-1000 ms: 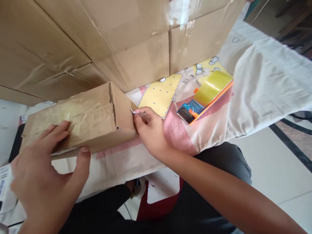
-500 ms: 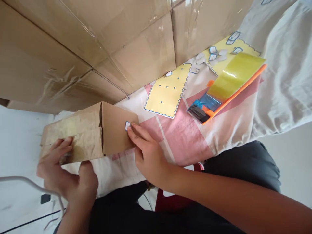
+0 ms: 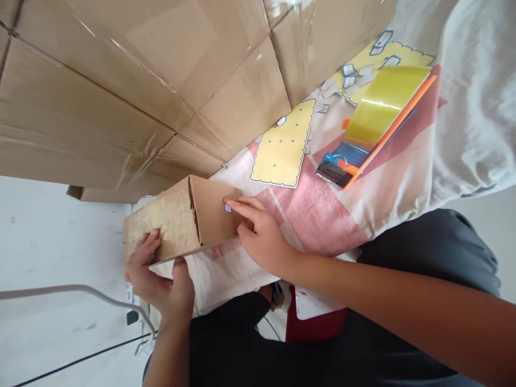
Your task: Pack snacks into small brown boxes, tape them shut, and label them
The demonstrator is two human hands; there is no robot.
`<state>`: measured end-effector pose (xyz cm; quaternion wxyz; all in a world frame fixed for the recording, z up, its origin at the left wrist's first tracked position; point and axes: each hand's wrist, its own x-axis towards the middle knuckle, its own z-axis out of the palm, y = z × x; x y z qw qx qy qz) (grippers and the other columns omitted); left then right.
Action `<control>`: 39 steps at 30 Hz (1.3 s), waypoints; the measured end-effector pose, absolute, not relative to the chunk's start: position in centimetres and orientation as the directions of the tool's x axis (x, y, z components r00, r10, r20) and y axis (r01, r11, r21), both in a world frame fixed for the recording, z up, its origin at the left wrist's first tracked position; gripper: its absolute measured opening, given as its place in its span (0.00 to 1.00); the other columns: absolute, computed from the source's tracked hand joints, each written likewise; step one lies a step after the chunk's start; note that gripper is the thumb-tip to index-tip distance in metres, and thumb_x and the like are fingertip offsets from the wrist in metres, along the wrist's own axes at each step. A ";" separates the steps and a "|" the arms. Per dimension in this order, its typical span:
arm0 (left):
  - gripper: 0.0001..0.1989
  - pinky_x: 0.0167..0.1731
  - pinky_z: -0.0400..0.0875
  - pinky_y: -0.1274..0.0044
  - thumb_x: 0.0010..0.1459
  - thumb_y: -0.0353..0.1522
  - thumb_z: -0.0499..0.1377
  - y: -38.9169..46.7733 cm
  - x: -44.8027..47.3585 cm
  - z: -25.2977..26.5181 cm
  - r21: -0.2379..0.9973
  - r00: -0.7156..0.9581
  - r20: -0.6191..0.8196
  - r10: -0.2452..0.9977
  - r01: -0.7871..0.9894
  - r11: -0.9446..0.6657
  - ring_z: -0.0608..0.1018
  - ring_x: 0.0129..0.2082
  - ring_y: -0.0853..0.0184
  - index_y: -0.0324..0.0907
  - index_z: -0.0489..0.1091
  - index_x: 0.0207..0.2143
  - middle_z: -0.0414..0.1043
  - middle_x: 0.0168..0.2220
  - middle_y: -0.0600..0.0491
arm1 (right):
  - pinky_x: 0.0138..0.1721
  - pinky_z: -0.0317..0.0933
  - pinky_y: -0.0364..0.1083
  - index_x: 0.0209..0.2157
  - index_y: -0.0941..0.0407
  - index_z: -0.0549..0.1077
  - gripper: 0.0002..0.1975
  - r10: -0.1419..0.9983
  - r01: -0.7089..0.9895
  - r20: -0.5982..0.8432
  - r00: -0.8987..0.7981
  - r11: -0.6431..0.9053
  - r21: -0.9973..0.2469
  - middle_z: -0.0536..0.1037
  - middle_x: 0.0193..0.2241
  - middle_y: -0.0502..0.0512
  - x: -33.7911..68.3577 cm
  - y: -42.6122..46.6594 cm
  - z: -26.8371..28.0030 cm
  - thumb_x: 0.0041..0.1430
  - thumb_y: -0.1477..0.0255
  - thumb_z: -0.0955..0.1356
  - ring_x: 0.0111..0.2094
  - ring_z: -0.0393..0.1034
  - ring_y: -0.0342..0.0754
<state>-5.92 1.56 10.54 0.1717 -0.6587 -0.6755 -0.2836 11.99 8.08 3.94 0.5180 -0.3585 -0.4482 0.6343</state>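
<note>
A small brown cardboard box (image 3: 177, 215) lies on its side on the bed cloth. My left hand (image 3: 161, 279) grips its far-left end, fingers over the top and thumb along the near edge. Stuck on the box's right-hand face is a small white sticker with a blue border (image 3: 228, 208). My right hand (image 3: 266, 236) touches that sticker with an outstretched index finger, and it holds nothing. To the right of the box is a yellow sheet with a scalloped blue edge (image 3: 280, 153). An orange tape dispenser with a wide yellow roll (image 3: 374, 123) rests farther right.
Large taped cardboard boxes (image 3: 141, 97) form a wall behind. Several small loose stickers and backing scraps (image 3: 350, 80) lie near a second yellow sheet (image 3: 407, 54) at the back right. A grey cable (image 3: 80, 289) hangs at the left. The pink-and-white cloth (image 3: 322, 226) is wrinkled.
The view has shifted, so the box and hands appear farther right. My right index finger now presses over the sticker's upper part, where fingertips were at its lower right edge before.
</note>
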 end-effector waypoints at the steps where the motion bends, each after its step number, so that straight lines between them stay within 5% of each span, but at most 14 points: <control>1: 0.19 0.65 0.63 0.51 0.58 0.29 0.59 1.6 -6.0 10.4 0.194 -0.080 0.627 0.775 0.979 -0.055 0.73 0.62 0.49 0.41 0.67 0.52 0.72 0.56 0.39 | 0.62 0.66 0.47 0.59 0.47 0.75 0.33 0.976 -0.327 0.004 -0.218 -0.069 -0.942 0.69 0.59 0.51 12.0 8.1 4.0 0.56 0.85 0.60 0.61 0.67 0.46; 9: 0.17 0.65 0.64 0.52 0.56 0.30 0.60 2.3 -5.7 10.3 0.265 -0.099 0.663 0.742 0.958 -0.109 0.74 0.61 0.50 0.41 0.68 0.49 0.74 0.54 0.41 | 0.56 0.71 0.48 0.59 0.51 0.75 0.33 0.934 -0.306 -0.038 -0.355 -0.155 -0.939 0.69 0.56 0.55 13.1 9.4 4.6 0.56 0.86 0.60 0.49 0.72 0.45; 15: 0.16 0.64 0.64 0.53 0.55 0.29 0.57 2.5 -5.5 10.3 0.282 -0.126 0.665 0.736 0.955 -0.091 0.74 0.61 0.52 0.41 0.68 0.48 0.73 0.53 0.41 | 0.66 0.62 0.53 0.59 0.51 0.75 0.31 0.972 -0.304 -0.070 -0.225 -0.138 -0.943 0.72 0.57 0.55 12.7 9.2 4.7 0.58 0.85 0.61 0.58 0.68 0.47; 19: 0.17 0.65 0.62 0.53 0.54 0.29 0.57 2.5 -5.8 10.2 0.253 -0.089 0.684 0.724 0.960 -0.121 0.74 0.60 0.52 0.40 0.68 0.48 0.74 0.53 0.41 | 0.63 0.66 0.55 0.55 0.55 0.78 0.28 0.955 -0.197 -0.069 -0.289 -0.130 -0.972 0.63 0.65 0.60 13.1 9.4 4.8 0.57 0.86 0.62 0.55 0.71 0.50; 23: 0.17 0.65 0.62 0.53 0.54 0.28 0.57 2.6 -5.9 10.1 0.221 -0.061 0.695 0.716 0.966 -0.131 0.75 0.60 0.52 0.40 0.69 0.48 0.74 0.53 0.41 | 0.58 0.70 0.54 0.56 0.52 0.77 0.28 0.984 -0.183 -0.015 -0.177 -0.048 -0.982 0.59 0.67 0.58 13.2 8.8 5.2 0.57 0.84 0.63 0.53 0.72 0.50; 28: 0.18 0.65 0.60 0.52 0.53 0.27 0.56 2.6 -5.6 10.0 0.225 -0.061 0.707 0.705 0.964 -0.143 0.74 0.60 0.51 0.39 0.68 0.48 0.73 0.53 0.40 | 0.67 0.62 0.55 0.60 0.53 0.74 0.32 0.980 -0.208 0.022 -0.197 -0.020 -0.978 0.64 0.64 0.59 12.5 7.1 4.7 0.56 0.86 0.62 0.67 0.60 0.53; 39: 0.18 0.65 0.61 0.54 0.54 0.29 0.55 2.5 -5.8 9.8 0.179 -0.049 0.693 0.719 0.978 -0.106 0.75 0.59 0.52 0.39 0.67 0.49 0.73 0.53 0.40 | 0.63 0.66 0.55 0.50 0.52 0.81 0.27 0.989 -0.213 0.039 -0.146 0.007 -0.977 0.65 0.63 0.58 12.6 8.1 4.3 0.56 0.87 0.62 0.60 0.68 0.51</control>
